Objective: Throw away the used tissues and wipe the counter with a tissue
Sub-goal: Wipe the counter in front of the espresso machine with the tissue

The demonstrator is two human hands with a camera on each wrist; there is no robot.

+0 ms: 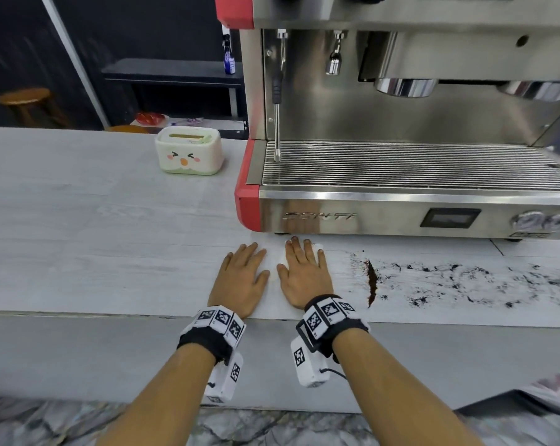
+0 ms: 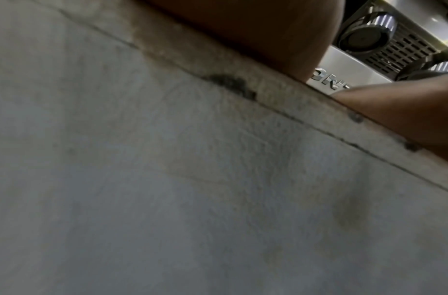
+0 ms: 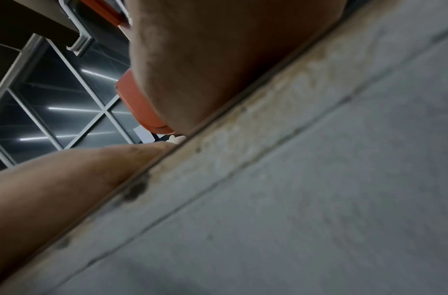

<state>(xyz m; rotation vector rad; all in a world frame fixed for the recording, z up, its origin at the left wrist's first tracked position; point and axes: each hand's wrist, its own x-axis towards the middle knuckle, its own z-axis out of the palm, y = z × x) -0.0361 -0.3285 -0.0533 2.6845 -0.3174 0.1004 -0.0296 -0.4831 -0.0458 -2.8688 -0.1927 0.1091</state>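
Both hands lie flat, fingers straight, on the pale counter (image 1: 111, 220) in front of the espresso machine. A white tissue (image 1: 274, 254) is spread under them; it shows only between the hands and past the right fingertips, and is hard to tell from the counter. My left hand (image 1: 245, 275) and right hand (image 1: 303, 272) press on it side by side. Right of the right hand runs a brown line of coffee grounds (image 1: 372, 281), with dark specks (image 1: 465, 284) scattered further right. The wrist views show only the heels of the palms (image 2: 243, 30) (image 3: 230, 59) above the counter's front face.
The espresso machine (image 1: 401, 214) stands just beyond the fingertips, its steam wand (image 1: 277, 123) hanging over the drip tray. A white tissue box with a cartoon face (image 1: 190, 151) sits at the back left. A dark object with a pale bag (image 1: 529, 400) shows low on the right.
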